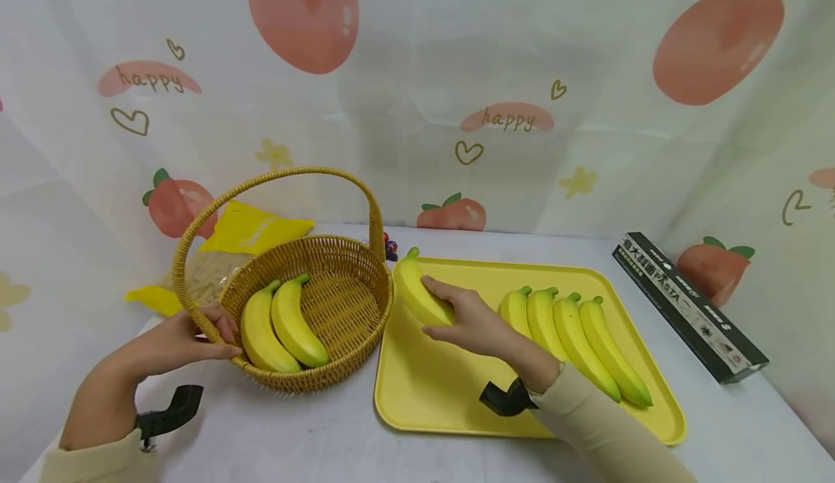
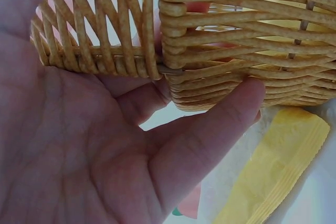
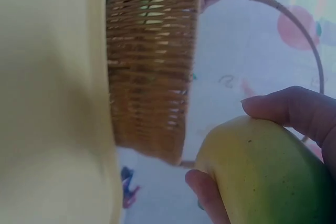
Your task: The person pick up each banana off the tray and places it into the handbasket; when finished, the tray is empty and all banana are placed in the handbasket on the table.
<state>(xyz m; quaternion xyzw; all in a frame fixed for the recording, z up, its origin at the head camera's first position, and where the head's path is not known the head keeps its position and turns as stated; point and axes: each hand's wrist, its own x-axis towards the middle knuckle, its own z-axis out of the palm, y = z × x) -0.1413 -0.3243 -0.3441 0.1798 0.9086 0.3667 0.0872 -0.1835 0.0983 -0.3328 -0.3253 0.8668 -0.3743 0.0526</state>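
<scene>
A wicker basket (image 1: 339, 258) with a tall handle stands left of centre, with two yellow bananas (image 1: 280, 327) lying in it. My left hand (image 1: 196, 334) holds the basket's near left rim, thumb along the weave (image 2: 210, 56). My right hand (image 1: 466, 320) grips a yellow banana (image 1: 417, 291) and holds it above the left end of the yellow tray (image 1: 443, 389), close to the basket's right side. Up close, the fingers (image 3: 294, 111) curl round that banana (image 3: 257, 177). Several more bananas (image 1: 574, 331) lie side by side on the tray's right half.
A dark pasta box (image 1: 688, 305) lies at the right on the white table. A yellow bag (image 1: 251, 229) of noodles sits behind the basket, its edge visible under the basket (image 2: 273, 177). A fruit-print curtain closes off the back and sides.
</scene>
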